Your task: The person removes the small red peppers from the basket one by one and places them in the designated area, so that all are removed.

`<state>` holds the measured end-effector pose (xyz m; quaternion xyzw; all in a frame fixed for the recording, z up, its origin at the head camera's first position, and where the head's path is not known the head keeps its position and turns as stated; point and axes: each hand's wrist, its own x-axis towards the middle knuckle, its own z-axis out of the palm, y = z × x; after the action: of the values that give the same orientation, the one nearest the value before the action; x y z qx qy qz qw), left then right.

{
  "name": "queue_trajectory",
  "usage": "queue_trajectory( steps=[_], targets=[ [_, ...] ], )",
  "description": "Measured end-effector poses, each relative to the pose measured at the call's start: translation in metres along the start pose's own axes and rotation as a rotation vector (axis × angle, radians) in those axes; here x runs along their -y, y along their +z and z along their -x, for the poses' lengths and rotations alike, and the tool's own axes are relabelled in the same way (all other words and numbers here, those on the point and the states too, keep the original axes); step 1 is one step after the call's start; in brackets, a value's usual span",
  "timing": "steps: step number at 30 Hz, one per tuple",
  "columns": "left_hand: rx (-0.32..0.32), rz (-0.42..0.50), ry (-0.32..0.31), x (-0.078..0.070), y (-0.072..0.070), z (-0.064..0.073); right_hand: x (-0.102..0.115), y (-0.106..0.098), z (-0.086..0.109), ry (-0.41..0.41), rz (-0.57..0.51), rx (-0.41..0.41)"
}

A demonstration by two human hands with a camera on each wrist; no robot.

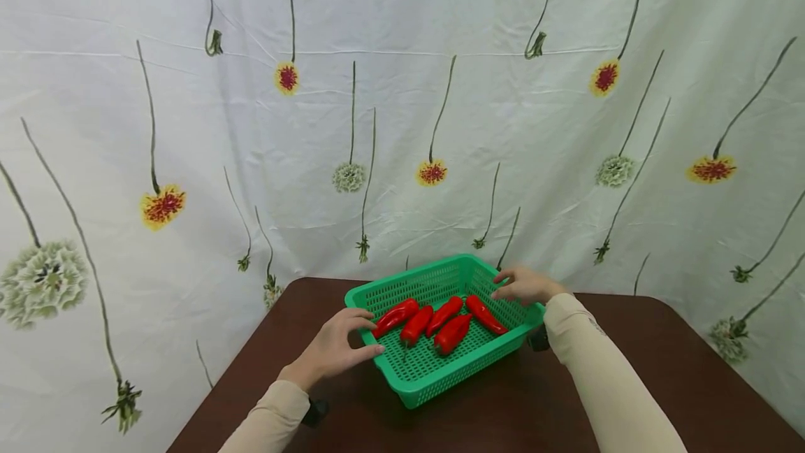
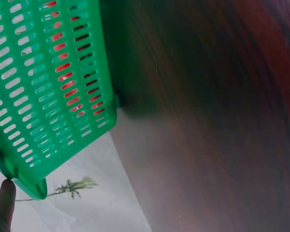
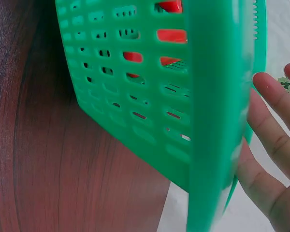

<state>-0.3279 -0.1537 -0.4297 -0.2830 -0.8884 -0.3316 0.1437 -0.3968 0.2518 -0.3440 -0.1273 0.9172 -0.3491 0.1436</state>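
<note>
A green plastic basket (image 1: 462, 368) with slotted walls stands on the dark table, holding several long red peppers (image 1: 453, 334). My left hand (image 1: 333, 347) is at the basket's left rim, thumb and fingers spread apart. In the left wrist view, a fingertip (image 2: 4, 203) touches the rim at the lower left. Over at the right rim is my right hand (image 1: 525, 285), its fingers reaching over the edge. The right wrist view shows those fingers (image 3: 275, 133) loosely extended beside the rim, not wrapped round it. Slots in the walls let bits of red pepper show.
The dark reddish-brown tabletop (image 1: 604, 383) extends around the basket. Behind it hangs a pale curtain (image 1: 402, 117) printed with flowers, close to the table's far edge. Dark wrist devices sit under both cuffs, the left one (image 1: 316, 412) showing more fully.
</note>
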Motion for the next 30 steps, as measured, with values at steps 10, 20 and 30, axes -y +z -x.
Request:
queue_trajectory(
  steps=[10, 20, 30],
  targets=[
    [-0.069, 0.077, 0.015, -0.001, 0.008, 0.003, 0.002, 0.002, -0.006, 0.024, -0.048, -0.007],
    [-0.104, 0.126, 0.014, 0.001, 0.01, 0.009, 0.004, 0.004, -0.008, 0.067, -0.046, 0.044],
    [-0.136, 0.131, 0.037, 0.001, 0.011, 0.013, 0.012, -0.009, -0.01, 0.123, -0.006, 0.109]
  ],
)
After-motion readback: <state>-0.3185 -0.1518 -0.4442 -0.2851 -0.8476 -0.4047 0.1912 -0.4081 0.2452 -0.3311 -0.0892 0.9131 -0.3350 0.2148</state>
